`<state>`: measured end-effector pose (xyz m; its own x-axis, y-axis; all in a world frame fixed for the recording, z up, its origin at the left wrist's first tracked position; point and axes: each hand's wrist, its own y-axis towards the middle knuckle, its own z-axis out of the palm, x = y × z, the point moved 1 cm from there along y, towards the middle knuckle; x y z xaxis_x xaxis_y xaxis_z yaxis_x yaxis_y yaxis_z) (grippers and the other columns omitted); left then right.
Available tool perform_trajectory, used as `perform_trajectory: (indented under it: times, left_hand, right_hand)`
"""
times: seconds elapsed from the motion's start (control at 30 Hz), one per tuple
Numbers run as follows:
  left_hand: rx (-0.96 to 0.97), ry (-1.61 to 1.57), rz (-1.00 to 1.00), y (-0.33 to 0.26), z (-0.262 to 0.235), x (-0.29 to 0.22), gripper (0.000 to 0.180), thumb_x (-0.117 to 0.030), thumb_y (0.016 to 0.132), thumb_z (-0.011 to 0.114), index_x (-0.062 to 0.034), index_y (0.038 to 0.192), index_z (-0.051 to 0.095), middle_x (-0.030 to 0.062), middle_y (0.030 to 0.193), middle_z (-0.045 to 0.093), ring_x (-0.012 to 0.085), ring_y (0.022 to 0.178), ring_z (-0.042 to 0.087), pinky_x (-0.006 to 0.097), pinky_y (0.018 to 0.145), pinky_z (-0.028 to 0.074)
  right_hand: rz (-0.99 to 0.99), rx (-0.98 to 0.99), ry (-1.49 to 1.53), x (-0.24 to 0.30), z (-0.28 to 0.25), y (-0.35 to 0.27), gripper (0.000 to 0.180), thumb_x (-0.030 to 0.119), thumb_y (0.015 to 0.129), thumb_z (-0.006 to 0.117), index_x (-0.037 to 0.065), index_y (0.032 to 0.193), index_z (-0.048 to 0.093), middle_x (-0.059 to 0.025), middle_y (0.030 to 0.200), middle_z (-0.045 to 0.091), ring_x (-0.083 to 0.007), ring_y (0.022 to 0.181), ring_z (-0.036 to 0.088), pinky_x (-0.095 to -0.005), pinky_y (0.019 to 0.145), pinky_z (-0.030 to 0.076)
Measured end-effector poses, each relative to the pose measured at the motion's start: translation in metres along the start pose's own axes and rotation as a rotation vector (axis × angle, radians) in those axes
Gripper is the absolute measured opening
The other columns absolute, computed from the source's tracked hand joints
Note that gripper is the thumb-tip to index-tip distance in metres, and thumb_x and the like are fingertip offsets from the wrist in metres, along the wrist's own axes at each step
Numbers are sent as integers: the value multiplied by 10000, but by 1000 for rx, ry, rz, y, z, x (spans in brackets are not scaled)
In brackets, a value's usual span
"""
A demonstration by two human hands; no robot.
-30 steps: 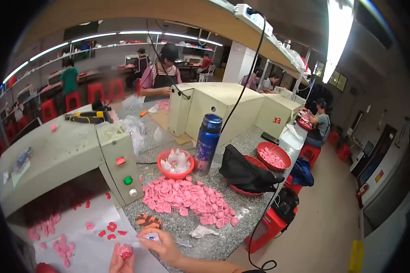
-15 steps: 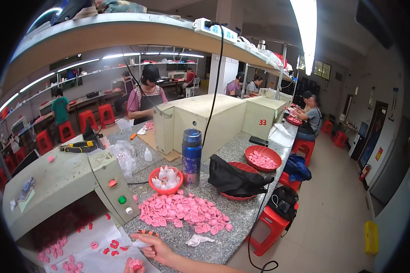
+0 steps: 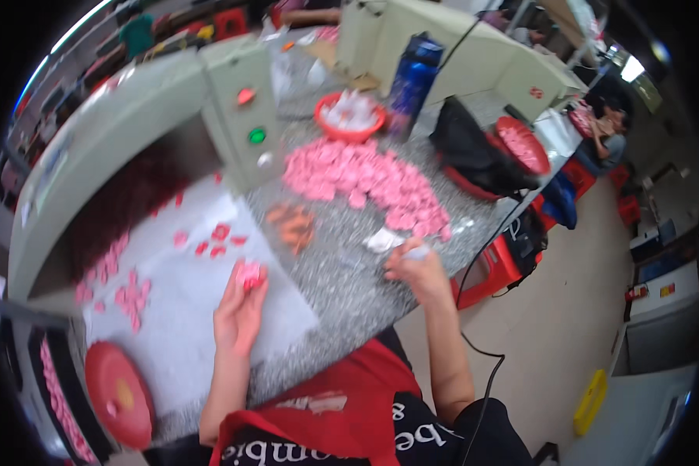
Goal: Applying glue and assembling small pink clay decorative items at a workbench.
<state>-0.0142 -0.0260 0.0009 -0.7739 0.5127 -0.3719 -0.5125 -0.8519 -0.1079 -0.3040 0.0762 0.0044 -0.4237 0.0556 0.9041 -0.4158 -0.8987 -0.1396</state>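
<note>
Between the fingertips of my left hand (image 3: 239, 314) is a small pink shell-shaped piece (image 3: 249, 276) with a redder part on it, held over white paper (image 3: 264, 311). My right hand (image 3: 421, 273) is closed around a small white squeeze bottle (image 3: 416, 252), mostly hidden by the fingers and blurred. Next to that hand lies a crumpled white tissue (image 3: 382, 240). Beyond it spreads a heap of pink shell-shaped pieces (image 3: 357, 175). Small red pieces (image 3: 220, 233) lie on the paper, and orange-brown pieces (image 3: 291, 224) sit on the grey speckled counter (image 3: 338, 272).
At left stands a beige machine (image 3: 144, 101) with a wide opening and buttons. A red bowl of white bottles (image 3: 349, 132), a blue flask (image 3: 414, 85) and a black bag (image 3: 474, 144) stand farther back. A red plate (image 3: 116, 396) is at lower left; a cable hangs right.
The view has tilted down and turned. My right hand has moved right, away from the left hand, to beside the tissue. The left hand still holds the pink piece.
</note>
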Motion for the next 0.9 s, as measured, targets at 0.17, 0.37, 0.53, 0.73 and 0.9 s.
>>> perform_trajectory:
  times: [0.17,0.37,0.53,0.73,0.9]
  left_hand:
    - [16,-41,14,1,13,-11,471,-9,837,421,39,1270,241,196,1199,402,328,1162,365,384,984,325]
    - [27,-36,-5,-13,3,-10,489,-25,823,458,14,1269,262,181,1187,422,316,1143,391,384,975,336]
    - [-3,-75,17,-16,-30,-11,469,-29,829,454,-37,1272,300,163,1197,423,298,1129,411,391,952,362]
    - [101,-37,7,-4,-22,-10,346,-36,804,510,47,1128,424,104,1031,491,221,1006,439,331,936,311]
    - [-78,348,149,-9,-6,-39,386,-80,852,490,80,1183,373,135,1138,480,164,1022,462,254,912,337]
  right_hand:
    - [-3,-190,-500,-8,14,-9,115,39,694,614,49,783,542,-13,674,548,-84,590,516,-199,482,425]
    - [-397,-111,-1130,-21,66,-2,146,144,684,611,63,806,618,-114,824,606,-247,747,592,-338,668,461]
    - [-132,-78,-1473,-32,80,2,197,175,670,609,94,848,628,-145,890,588,-309,811,580,-401,679,463]
    - [-8,21,-1577,-13,73,16,247,216,642,632,125,871,635,-152,777,615,-315,749,595,-403,656,468]
    - [61,108,-1636,0,89,8,233,259,622,643,121,810,628,-132,749,619,-299,735,599,-392,651,465]
